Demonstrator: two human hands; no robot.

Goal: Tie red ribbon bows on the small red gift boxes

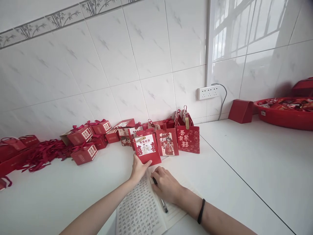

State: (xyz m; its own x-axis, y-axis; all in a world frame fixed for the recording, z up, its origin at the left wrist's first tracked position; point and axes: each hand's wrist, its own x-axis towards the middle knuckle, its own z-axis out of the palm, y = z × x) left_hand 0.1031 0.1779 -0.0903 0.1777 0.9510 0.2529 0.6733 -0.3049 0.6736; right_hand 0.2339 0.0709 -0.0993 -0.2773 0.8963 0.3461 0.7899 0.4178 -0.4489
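My left hand (140, 168) grips a small red gift box (148, 160) by its lower edge, thumb on the front. The box has a white printed panel with Chinese characters and figures, and it tilts slightly. Just below and to the right, my right hand (167, 186) is curled over a pen (163, 205), whose black end shows between thumb and fingers. Beneath both hands an open notebook (143, 209) lies on the table, its left page filled with handwriting. The right page is partly covered by my right hand and forearm.
Red gift boxes stand behind my hands, including a character-printed one (188, 140) and a figure-printed one (167, 143). Ribboned boxes (84, 154) and loose ribbons (49, 153) lie left. A red basin (286, 119), a plain red box (241, 111) and a power strip (207, 93) are right.
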